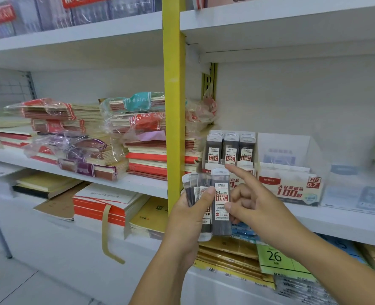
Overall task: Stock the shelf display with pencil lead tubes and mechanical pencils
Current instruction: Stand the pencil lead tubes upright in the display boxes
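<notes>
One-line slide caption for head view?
Left hand holds a fan of pencil lead tubes while right hand pinches the front 0.5 HB tube before the partly stocked shelf display.

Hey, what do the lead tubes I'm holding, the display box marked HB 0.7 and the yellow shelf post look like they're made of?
Lead tubes: probably clear, glossy hard plastic. Dark leads show through, and there are paper labels on the front.
Display box: likely matte printed cardboard, going by the folded tiers.
Yellow post: seemingly painted metal, with a smooth, slightly shiny coat.

L hand (pixel 191 216) & R hand (pixel 253 200) both bare, forearms bare up to frame edge.
</notes>
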The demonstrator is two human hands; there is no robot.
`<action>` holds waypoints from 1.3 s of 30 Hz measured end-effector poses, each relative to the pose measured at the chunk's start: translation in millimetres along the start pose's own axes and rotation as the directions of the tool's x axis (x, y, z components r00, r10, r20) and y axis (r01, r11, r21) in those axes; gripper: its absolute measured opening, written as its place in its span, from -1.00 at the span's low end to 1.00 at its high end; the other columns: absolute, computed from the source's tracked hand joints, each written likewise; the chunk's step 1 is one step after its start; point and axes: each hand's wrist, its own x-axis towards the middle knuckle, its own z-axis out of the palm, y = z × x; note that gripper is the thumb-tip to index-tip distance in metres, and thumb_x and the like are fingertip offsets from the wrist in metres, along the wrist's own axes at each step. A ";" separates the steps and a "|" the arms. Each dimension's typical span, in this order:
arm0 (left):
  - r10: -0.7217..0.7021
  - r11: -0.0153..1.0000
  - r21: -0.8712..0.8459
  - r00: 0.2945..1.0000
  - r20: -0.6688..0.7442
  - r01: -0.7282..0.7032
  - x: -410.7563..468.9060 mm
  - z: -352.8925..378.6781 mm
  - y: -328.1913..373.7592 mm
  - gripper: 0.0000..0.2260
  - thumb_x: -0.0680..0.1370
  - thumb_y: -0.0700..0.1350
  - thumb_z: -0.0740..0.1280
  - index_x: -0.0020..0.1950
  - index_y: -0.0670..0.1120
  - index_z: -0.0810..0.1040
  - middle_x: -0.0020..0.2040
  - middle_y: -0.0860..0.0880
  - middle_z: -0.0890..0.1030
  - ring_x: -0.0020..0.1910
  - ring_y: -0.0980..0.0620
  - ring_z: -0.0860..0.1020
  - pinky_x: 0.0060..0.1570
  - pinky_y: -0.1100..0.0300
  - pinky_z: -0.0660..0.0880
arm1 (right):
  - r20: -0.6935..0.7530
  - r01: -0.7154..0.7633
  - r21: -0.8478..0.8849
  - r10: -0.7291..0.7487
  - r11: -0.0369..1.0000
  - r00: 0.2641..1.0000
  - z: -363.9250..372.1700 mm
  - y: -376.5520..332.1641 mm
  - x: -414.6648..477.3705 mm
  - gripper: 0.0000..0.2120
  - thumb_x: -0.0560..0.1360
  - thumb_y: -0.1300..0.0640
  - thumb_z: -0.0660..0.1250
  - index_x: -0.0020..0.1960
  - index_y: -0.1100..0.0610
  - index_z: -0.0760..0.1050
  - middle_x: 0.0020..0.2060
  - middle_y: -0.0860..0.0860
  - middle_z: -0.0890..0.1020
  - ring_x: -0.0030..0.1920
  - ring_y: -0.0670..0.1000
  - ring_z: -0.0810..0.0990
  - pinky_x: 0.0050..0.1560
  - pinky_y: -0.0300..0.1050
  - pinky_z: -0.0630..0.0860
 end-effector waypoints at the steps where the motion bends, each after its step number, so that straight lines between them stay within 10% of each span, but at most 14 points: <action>1: -0.003 1.000 0.004 1.000 -0.001 0.003 1.0 -0.4 -0.7 -0.77 0.46 0.10 0.43 0.09 0.10 0.67 0.05 -0.07 0.74 0.09 -0.10 0.69 0.13 -0.11 0.61 | -0.004 -0.001 -0.011 0.001 1.000 1.000 0.1 -1.3 1.4 -0.30 0.50 0.21 0.41 0.41 -0.36 0.21 -0.24 -0.09 0.60 -0.21 -0.04 0.66 -0.12 -0.14 0.61; 9: 0.052 0.995 0.097 0.985 -0.162 -0.037 10.6 -11.9 0.0 -0.84 0.60 0.01 0.37 0.05 -0.06 0.60 -0.31 0.06 0.65 -0.42 0.15 0.54 -0.41 0.27 0.49 | -0.247 0.221 -0.062 -0.230 0.973 0.941 -49.3 -58.3 52.9 -0.57 0.54 0.28 0.31 0.12 -0.15 0.18 -0.08 -0.05 0.70 -0.15 -0.09 0.69 -0.23 -0.24 0.63; 15: 0.020 0.998 0.066 0.990 -0.137 -0.011 10.3 -13.5 2.9 -0.87 0.60 -0.01 0.37 0.03 -0.06 0.59 -0.32 0.06 0.64 -0.44 0.12 0.49 -0.39 0.20 0.49 | -0.155 0.159 -0.508 -0.272 0.847 0.950 -55.0 -61.1 89.4 -0.63 0.53 0.17 0.36 0.12 -0.13 0.23 -0.23 -0.01 0.67 -0.20 -0.07 0.65 -0.22 -0.13 0.60; 26: -0.001 0.998 0.062 0.996 -0.091 0.006 10.7 -18.4 3.1 -0.92 0.57 -0.15 0.36 0.02 -0.11 0.62 -0.38 -0.05 0.58 -0.41 0.04 0.50 -0.41 0.19 0.48 | -0.150 0.053 -0.788 -0.274 0.613 0.950 -51.2 -32.7 100.7 -0.87 0.50 0.13 0.36 0.00 -0.02 0.45 -0.15 -0.11 0.49 0.07 0.01 0.43 -0.04 -0.10 0.38; 31: 0.020 0.998 0.065 1.000 -0.022 -0.019 7.4 -16.2 5.0 -0.88 0.58 -0.11 0.38 0.08 -0.09 0.64 -0.29 -0.03 0.68 -0.38 0.08 0.58 -0.37 0.25 0.51 | -0.182 -0.043 -0.862 -0.228 0.505 0.957 -54.3 -35.3 97.7 -0.72 0.56 0.03 0.31 0.25 0.01 0.54 0.06 -0.03 0.49 0.20 0.02 0.33 0.12 -0.06 0.38; 35: 0.054 0.995 0.078 0.997 0.058 -0.059 2.1 -10.9 8.2 -0.83 0.58 -0.08 0.40 0.16 -0.05 0.62 -0.09 -0.03 0.75 -0.24 0.09 0.67 -0.28 0.24 0.58 | -0.178 0.156 -0.763 -0.435 0.628 0.883 -38.7 -38.8 56.7 -0.69 0.59 0.09 0.23 0.32 0.02 0.51 -0.04 -0.14 0.55 -0.02 -0.15 0.35 -0.02 -0.26 0.31; 39: 0.064 0.991 0.105 0.984 0.164 -0.082 -5.1 -6.5 8.7 -0.86 0.58 -0.04 0.41 0.14 0.09 0.64 0.02 -0.05 0.74 -0.11 0.03 0.71 -0.21 0.22 0.60 | -0.171 0.150 -0.249 -0.196 0.957 0.966 -15.1 -30.9 5.3 -0.71 0.57 -0.05 0.23 0.26 -0.27 0.48 -0.07 -0.27 0.62 -0.04 -0.25 0.55 -0.12 -0.45 0.46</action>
